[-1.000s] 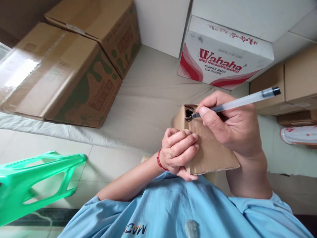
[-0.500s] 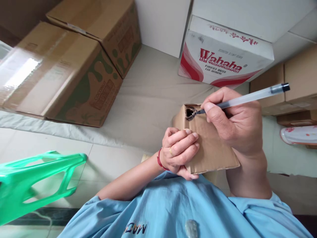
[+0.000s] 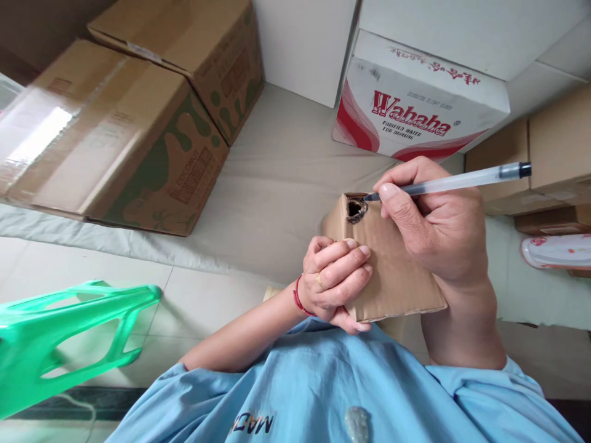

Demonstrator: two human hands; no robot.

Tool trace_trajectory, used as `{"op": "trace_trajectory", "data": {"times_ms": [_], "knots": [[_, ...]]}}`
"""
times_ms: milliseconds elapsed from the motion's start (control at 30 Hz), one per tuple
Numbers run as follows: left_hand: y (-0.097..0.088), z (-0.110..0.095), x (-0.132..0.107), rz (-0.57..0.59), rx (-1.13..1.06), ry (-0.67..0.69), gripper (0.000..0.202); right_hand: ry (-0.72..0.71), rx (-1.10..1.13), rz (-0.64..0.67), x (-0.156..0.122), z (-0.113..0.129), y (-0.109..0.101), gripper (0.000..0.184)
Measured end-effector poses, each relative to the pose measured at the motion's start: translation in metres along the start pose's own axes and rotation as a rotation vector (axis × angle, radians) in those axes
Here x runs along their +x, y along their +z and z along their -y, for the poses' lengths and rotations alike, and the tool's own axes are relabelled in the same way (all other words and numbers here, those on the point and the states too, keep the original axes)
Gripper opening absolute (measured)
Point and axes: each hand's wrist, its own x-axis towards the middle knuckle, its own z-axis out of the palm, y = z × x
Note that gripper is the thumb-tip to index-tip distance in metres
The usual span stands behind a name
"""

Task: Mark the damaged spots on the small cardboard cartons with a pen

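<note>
A small brown cardboard box (image 3: 397, 271) is tilted in front of my chest, with a ragged, dark-edged hole (image 3: 355, 210) near its upper left corner. My left hand (image 3: 339, 277) is wrapped around the box's left side, fingers lying over its face. In my right hand (image 3: 431, 218) a pen (image 3: 466, 179) with a clear barrel and a black end is pinched between thumb and fingers. Its tip points left and meets the upper right rim of the hole. The box's far side and the right hand's lower fingers are partly hidden.
Large brown cartons (image 3: 138, 141) stand at the left on a cloth-covered surface (image 3: 277, 166). A white and red water carton (image 3: 415, 104) is at the back right, with more brown cartons (image 3: 561, 147) beside it. A green plastic stool (image 3: 92, 332) stands on the floor at lower left.
The pen tip has shifted slightly up along the hole's right rim, and the pen's rear end has dropped a little leftward with my right hand. My left hand and the box stay put.
</note>
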Motion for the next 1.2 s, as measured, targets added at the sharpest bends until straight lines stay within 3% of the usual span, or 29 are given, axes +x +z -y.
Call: {"op": "trace_trajectory", "data": {"times_ms": [300,1200], "knots": [[0.0001,-0.0013,0.0083,-0.015,-0.124,0.000,0.050,0.007,-0.011,0.040,0.0016,0.0004,0.0000,0.026],[0.0008,-0.0024,0.0081,-0.012,-0.060,-0.020,0.052,-0.004,-0.077,-0.004,-0.0010,0.0015,-0.0006,0.024]]}}
